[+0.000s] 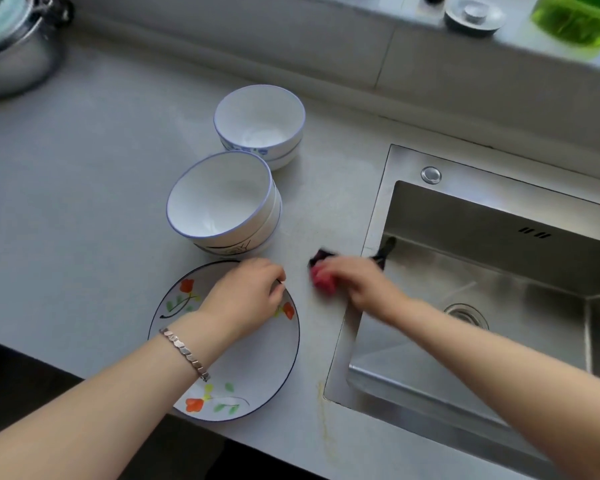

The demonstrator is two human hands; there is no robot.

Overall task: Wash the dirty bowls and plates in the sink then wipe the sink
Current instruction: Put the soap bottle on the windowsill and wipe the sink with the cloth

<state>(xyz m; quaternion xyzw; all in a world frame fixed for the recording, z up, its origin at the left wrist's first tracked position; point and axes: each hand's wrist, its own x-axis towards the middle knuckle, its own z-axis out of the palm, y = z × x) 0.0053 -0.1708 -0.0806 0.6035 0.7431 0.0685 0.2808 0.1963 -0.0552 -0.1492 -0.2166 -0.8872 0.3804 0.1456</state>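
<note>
since the sink point(465, 220) holds no crockery and its drain point(465, 313) lies bare, the washing part looks finished to me, and you seem to be at the wiping stage. your right hand point(357, 285) is curled round a red scrubber point(323, 280) with a dark patch on it, pressing it down on the countertop point(84, 202) just beside the sink's left rim. the hand is blurred, so i can't tell whether that is a sponge or a cloth.

your left hand point(246, 292), with a bracelet point(184, 351) at the wrist, lies over the flowered plate point(264, 358), fingers curled at its far rim and, by the look of it, gripping the edge. i'd guess that is to steady the plate or draw it clear of the scrubber, since the two are near each other.

the plate sits flat at the counter's front edge. behind it stand two stacks of white blue-rimmed bowls, the near stack point(222, 202) just beyond the plate and the far stack point(260, 123) just beyond that. they are nested upright and look clean inside, parked left of the basin so it is free to be wiped.

a steel pot point(18, 53), a sink stopper point(473, 15) and a green bottle point(575, 19) sit well apart from your work.
</note>
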